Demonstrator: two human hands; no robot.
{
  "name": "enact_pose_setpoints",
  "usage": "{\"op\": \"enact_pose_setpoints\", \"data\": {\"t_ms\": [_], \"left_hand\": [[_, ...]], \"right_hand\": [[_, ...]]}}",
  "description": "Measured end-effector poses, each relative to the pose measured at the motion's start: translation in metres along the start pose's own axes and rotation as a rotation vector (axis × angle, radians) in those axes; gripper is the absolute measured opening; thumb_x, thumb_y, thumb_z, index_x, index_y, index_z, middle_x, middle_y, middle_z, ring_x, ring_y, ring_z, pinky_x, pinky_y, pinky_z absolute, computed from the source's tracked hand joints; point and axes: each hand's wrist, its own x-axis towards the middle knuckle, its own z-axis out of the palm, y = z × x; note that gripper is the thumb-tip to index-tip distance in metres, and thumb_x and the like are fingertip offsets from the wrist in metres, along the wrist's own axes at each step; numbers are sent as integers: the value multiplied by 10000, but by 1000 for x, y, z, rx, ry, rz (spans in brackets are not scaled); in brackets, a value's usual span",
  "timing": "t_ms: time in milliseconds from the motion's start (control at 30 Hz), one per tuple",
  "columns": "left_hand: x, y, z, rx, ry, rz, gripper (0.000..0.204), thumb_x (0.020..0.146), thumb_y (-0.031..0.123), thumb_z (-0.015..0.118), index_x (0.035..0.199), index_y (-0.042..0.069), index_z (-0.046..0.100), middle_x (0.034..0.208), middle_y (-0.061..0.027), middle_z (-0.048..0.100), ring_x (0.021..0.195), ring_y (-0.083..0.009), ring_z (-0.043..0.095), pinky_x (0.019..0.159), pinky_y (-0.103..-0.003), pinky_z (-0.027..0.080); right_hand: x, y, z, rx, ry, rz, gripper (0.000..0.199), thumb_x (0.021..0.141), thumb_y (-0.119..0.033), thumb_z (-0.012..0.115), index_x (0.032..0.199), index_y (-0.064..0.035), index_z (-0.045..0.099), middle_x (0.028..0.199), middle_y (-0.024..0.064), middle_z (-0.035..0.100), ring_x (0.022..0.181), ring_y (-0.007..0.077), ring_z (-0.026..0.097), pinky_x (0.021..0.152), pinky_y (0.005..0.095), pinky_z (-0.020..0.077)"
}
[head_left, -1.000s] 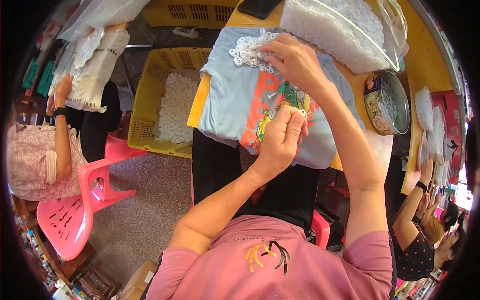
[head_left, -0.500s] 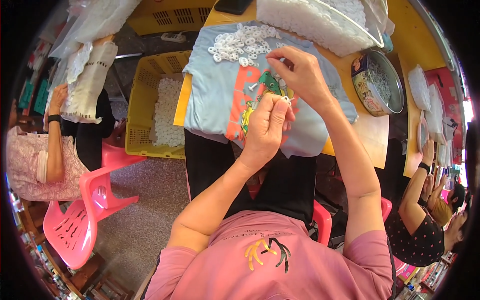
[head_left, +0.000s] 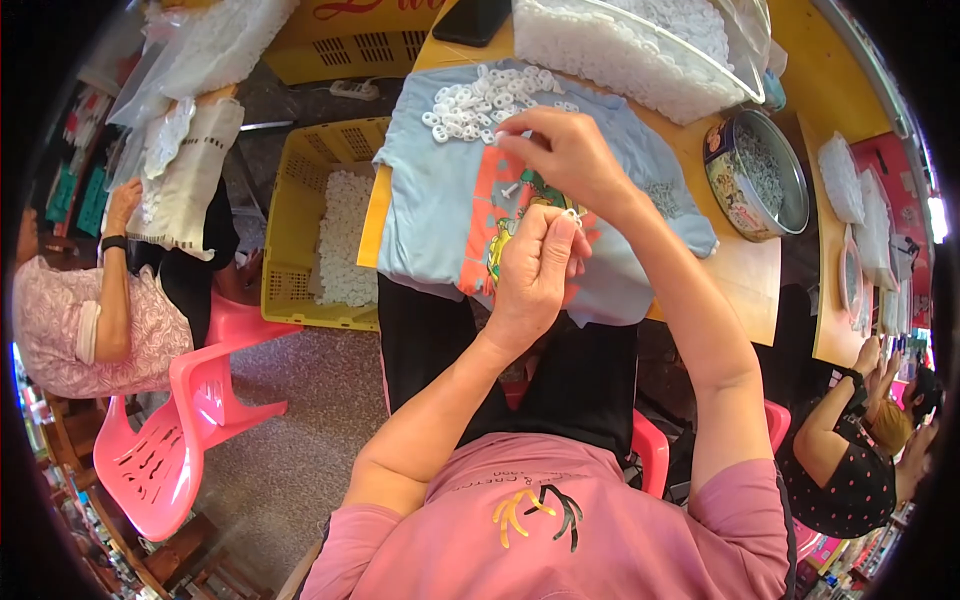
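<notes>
Overhead, cloth-covered yellow table (head_left: 760, 270), crowded workroom.

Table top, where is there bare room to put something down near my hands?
Bare wood shows on the table, right of the blue cloth and below the round tin. The cloth's lower left, beside the left hand, is also free. Crowded: the cloth's top holds white rings by the right hand, with the clear bag behind.
</notes>
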Motion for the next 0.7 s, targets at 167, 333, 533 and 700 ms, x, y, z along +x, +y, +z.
{"op": "enact_pose_setpoints", "data": {"t_ms": [167,333,533,700], "left_hand": [[4,-5,0,-29,58,96,182,1056,157,434,966,31,528,798,-14,566,677,-65,476,640,-229,432],[6,-8,-2,6,77,197,192,1053,132,416,992,-3,538,1291,-131,525,943,-154,629,857,-287,515],[7,-7,-2,-65,-57,202,170,1047,129,438,1013,7,551,1297,-150,553,1040,-176,627,903,-307,527],[8,-10,-5,18,-62,167,173,1047,134,448,1024,6,562,1248,-127,607,988,-140,625,857,-283,530]], "right_hand": [[-26,-26,-41,553,-58,474,277,927,-230,667,1021,28,697,757,18,645,645,56,581,558,208,447],[-66,-21,-60,830,-22,588,307,931,-242,675,1066,34,670,835,47,663,647,64,577,566,226,486],[-91,-27,-65,989,13,679,294,942,-230,663,1070,34,660,842,31,646,638,69,575,567,232,509],[-94,-27,-51,1009,129,639,293,959,-221,644,1140,10,657,821,18,636,657,56,578,585,227,513]]}}
